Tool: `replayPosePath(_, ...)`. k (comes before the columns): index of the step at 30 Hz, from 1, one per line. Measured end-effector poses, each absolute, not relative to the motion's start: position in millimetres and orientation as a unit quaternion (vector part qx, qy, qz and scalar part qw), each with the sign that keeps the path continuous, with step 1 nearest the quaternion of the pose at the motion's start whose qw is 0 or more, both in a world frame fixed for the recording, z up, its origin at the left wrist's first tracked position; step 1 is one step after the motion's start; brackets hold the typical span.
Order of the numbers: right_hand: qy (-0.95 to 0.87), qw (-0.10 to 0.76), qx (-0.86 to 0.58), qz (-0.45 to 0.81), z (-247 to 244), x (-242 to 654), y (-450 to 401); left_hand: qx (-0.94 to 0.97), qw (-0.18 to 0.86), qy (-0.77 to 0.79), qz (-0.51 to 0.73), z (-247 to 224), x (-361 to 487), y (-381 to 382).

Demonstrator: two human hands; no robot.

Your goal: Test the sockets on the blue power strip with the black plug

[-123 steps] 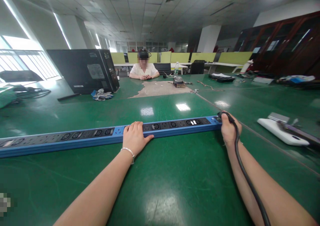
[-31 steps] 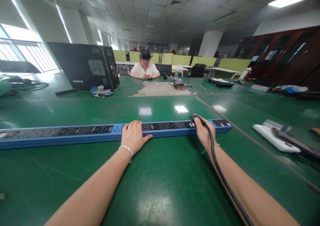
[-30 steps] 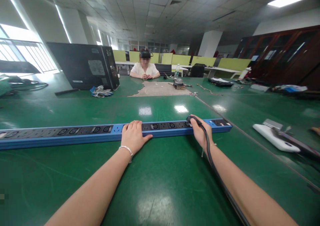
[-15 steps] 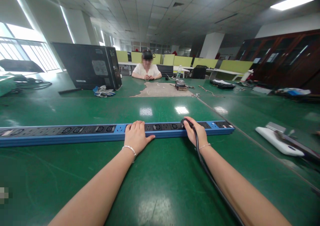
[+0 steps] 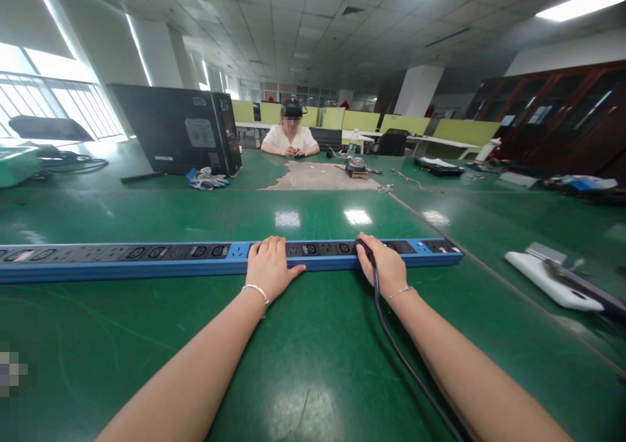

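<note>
A long blue power strip with black and blue sockets lies across the green table. My left hand is wrapped over it left of the middle, fingers on the top face and thumb along the near side. My right hand grips a black plug at the sockets right of the middle. Whether the plug's pins are in a socket is hidden. From the plug a black cable runs down beneath my right forearm.
Farther back on the green table stand a black computer case, gloves and a bottle. A person sits opposite. A white device lies at right, and a green bin at far left.
The view has shifted slightly. My right hand has turned a little with the plug, and the cable hangs farther left of the wrist. My left hand stays on the strip.
</note>
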State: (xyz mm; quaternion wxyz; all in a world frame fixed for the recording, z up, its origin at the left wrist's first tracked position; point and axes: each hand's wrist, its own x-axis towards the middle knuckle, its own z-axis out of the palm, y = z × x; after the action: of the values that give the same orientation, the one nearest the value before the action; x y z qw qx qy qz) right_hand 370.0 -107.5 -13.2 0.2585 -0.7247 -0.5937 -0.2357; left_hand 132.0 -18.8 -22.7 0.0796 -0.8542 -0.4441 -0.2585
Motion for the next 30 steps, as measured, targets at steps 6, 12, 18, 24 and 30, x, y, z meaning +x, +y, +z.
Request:
replayPosePath(6, -0.586, 0.270, -0.728, -0.231, -18.8, 370.8, -106.9, -0.856, 0.068, -0.447, -0.250, -20.6, 131.7, -20.2)
replayPosePath(12, -0.583, 0.293, -0.727, -0.212, -20.6, 370.5, -108.4, -0.856, 0.061, -0.452, -0.243, -19.5, 131.4, -21.0)
replayPosePath(18, -0.584, 0.289, -0.733, -0.197, -19.9, 369.5, -107.8, -0.857, 0.074, -0.446, -0.247, -19.8, 130.7, -20.9)
replayPosePath(24, -0.562, 0.324, -0.734, -0.203, -24.4, 366.3, -105.1, -0.855, 0.072, -0.449, -0.247, -20.1, 130.8, -20.6)
replayPosePath(30, -0.572, 0.345, -0.717, -0.197, -28.0, 368.5, -102.8, -0.857, 0.065, -0.448, -0.245, -19.6, 130.5, -20.5)
